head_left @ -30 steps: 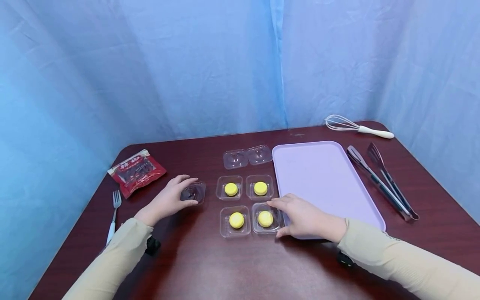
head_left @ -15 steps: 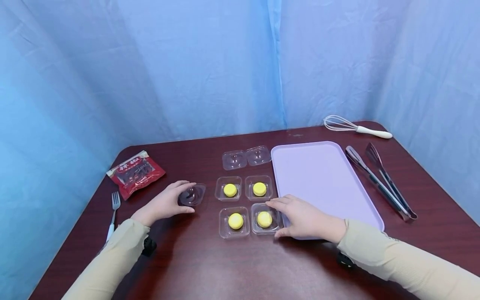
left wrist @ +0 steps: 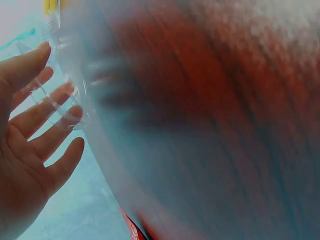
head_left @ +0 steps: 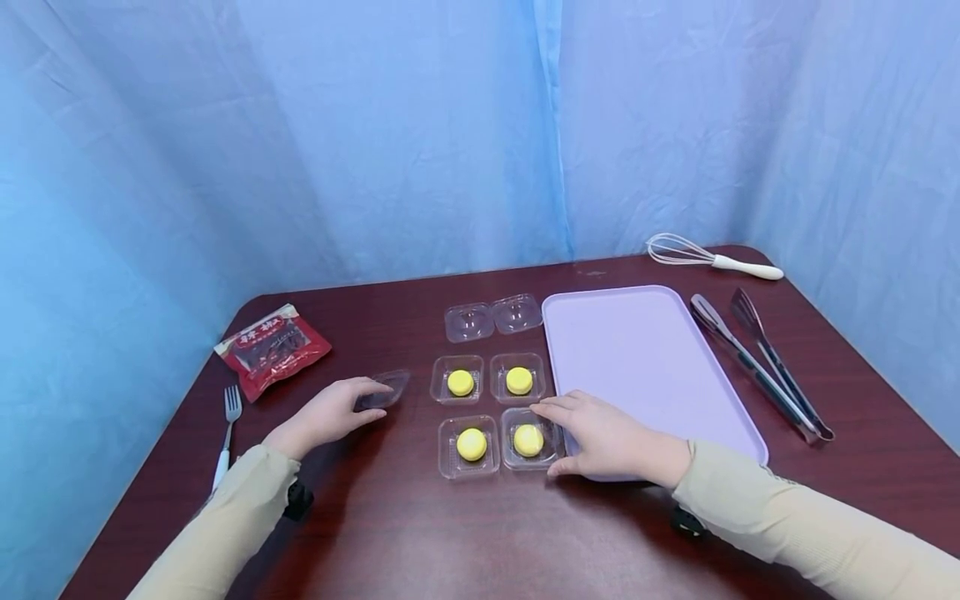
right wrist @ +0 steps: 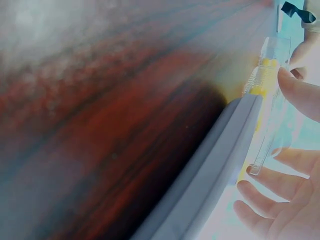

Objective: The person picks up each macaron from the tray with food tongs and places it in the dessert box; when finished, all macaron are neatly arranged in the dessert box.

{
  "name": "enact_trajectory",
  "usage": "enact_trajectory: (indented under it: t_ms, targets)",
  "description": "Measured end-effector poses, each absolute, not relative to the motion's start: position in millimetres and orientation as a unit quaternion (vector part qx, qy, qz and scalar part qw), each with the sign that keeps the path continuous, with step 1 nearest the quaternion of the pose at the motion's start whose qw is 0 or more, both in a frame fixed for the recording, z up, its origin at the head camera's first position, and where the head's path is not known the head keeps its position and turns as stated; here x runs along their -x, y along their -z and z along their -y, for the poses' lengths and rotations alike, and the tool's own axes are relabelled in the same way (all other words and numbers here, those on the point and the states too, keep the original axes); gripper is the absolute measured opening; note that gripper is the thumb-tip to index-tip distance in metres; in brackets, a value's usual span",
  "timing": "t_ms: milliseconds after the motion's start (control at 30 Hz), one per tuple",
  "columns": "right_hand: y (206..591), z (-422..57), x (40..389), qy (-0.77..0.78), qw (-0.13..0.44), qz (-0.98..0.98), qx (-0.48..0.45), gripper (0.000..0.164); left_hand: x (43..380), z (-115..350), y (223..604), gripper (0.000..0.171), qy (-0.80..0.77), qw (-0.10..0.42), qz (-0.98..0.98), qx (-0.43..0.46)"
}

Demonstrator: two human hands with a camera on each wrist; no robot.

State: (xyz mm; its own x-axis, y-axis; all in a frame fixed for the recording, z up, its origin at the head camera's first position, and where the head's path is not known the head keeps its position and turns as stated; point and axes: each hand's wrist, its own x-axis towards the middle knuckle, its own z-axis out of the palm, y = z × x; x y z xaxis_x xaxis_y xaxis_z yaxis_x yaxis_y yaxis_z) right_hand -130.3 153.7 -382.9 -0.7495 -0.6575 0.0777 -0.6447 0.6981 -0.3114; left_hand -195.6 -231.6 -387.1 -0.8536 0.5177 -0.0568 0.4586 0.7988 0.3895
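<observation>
My left hand (head_left: 333, 410) holds a clear plastic lid (head_left: 392, 386) between thumb and fingers, left of the containers. The lid stands tilted on edge; in the left wrist view its clear wall (left wrist: 75, 120) crosses in front of the fingers. My right hand (head_left: 603, 435) rests at the right side of the near right container (head_left: 512, 457), thumb and fingers spread at its corners. A yellow macaron-like round (head_left: 528, 440) lies in it. Beside it are three more clear square containers, among them the near left one (head_left: 447, 467), each with a yellow round (head_left: 472, 444).
Two clear lids (head_left: 469, 322) lie behind the containers. A lilac tray (head_left: 637, 358) sits to the right, partly under my right hand. Farther right are metal tongs (head_left: 761, 367) and a whisk (head_left: 738, 264). At left lie a red food packet (head_left: 273, 346) and a fork (head_left: 228, 425).
The lid in my left hand has turned from facing up to a steep tilt, and the hand has shifted slightly left. My right hand keeps its place at the near right container.
</observation>
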Motion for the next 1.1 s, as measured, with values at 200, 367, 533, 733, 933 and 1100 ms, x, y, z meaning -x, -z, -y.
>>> enact_trajectory:
  t_ms: [200,367,533,733,933,1100]
  targets:
    - [383,-153,129,0.166,0.028,-0.922,0.348,0.079,193,232,388,0.031,-0.211,0.097,-0.942,-0.242]
    - [385,-154,130,0.169,0.025,-0.921,0.35,0.079,188,231,386,0.031,-0.223,0.07,-0.944,-0.234]
    - [386,-154,131,0.176,0.024,-0.919,0.353,0.081,184,230,384,0.035,-0.231,0.02,-0.949,-0.213]
    - [386,-155,131,0.181,0.025,-0.919,0.351,0.083,182,229,380,0.046,-0.264,-0.044,-0.942,-0.203]
    - [383,-157,131,0.186,0.007,-0.912,0.365,0.079,182,226,374,0.052,-0.347,-0.049,-0.921,-0.172]
    - [380,-157,134,0.185,-0.013,-0.909,0.372,0.073,184,220,369,0.05,-0.456,-0.024,-0.878,-0.144]
